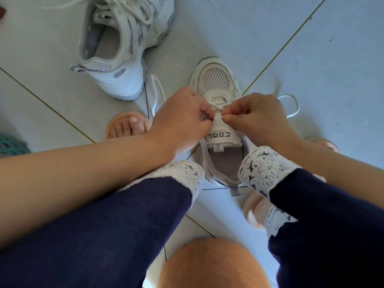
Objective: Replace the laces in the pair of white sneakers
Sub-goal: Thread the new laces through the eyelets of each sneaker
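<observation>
- Pale glossy floor tiles (311,59) with thin dark and yellowish joints carry everything, seen from above by the seated person.
- Between the person's feet stands the near sneaker (218,82), white with a mesh toe. Its long axis runs straight away from the person, toe far and heel opening close to the knees.
- A white lace (217,104) crosses the throat just behind the toe mesh, where both hands meet above the tongue (220,132).
- The left hand (178,119) reaches in from the left, its fingers (204,113) curled and pinching the lace at the shoe's left edge. Which eyelet they work at is hidden beneath them.
- The right hand (257,117) mirrors it, its fingers (229,118) narrowly pinched on a short stretch of lace over the tongue.
- Both hands sit equally near, with the lace directly at the fingertips. The unfilled eyelets seem to lie toward the person, so the next threading probably works back along the axis toward the heel.
- Slack lace trails on the floor either side: a left tail (158,90) and a right loop (293,104).
- The second sneaker (116,59) lies up and to the left, well apart, heel toward the person, with cord laces loose across it.
- Outermost are a pink slipper (116,119), navy trousers (104,225) with white crochet cuffs, and a teal mesh object (10,144) at the left edge.
</observation>
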{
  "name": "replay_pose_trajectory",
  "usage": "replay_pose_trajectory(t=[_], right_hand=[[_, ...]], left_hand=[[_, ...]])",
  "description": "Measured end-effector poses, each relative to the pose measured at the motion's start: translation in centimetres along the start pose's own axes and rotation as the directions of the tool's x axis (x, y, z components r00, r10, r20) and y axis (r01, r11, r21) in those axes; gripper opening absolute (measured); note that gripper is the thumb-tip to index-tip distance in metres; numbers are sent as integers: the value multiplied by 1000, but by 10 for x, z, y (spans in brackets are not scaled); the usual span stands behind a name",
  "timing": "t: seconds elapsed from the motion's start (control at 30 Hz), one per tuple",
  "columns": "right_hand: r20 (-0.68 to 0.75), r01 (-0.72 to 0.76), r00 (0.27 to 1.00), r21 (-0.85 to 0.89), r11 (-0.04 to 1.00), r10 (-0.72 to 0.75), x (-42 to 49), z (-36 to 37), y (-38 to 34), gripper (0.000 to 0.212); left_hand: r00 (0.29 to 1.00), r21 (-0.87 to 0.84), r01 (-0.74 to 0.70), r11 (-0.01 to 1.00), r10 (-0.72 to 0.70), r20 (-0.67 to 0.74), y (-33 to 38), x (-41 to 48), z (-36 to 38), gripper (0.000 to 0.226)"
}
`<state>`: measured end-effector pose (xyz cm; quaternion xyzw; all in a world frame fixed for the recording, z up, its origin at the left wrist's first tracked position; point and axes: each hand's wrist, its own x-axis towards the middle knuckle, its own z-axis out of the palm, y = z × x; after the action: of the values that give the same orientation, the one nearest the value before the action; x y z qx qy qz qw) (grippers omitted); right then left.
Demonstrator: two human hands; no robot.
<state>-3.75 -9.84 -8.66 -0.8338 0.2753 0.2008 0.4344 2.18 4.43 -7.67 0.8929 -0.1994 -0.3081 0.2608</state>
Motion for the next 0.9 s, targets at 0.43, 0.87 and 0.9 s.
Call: replay_pose_trajectory(t=[0.43,0.87,0.9], right_hand=[[-23,107,994,-128,986,-110,-3,-1,-3,18],[-42,96,994,-120,988,-102,-2,7,-2,27],[-36,112,992,-145,983,-118,-3,7,-2,25]], left_hand=[[996,-277,93,956,-94,9,2,2,2,22],[998,-169,51,984,-58,-34,-4,-2,9,13],[998,-167,51,985,-57,-36,-4,-2,9,12]])
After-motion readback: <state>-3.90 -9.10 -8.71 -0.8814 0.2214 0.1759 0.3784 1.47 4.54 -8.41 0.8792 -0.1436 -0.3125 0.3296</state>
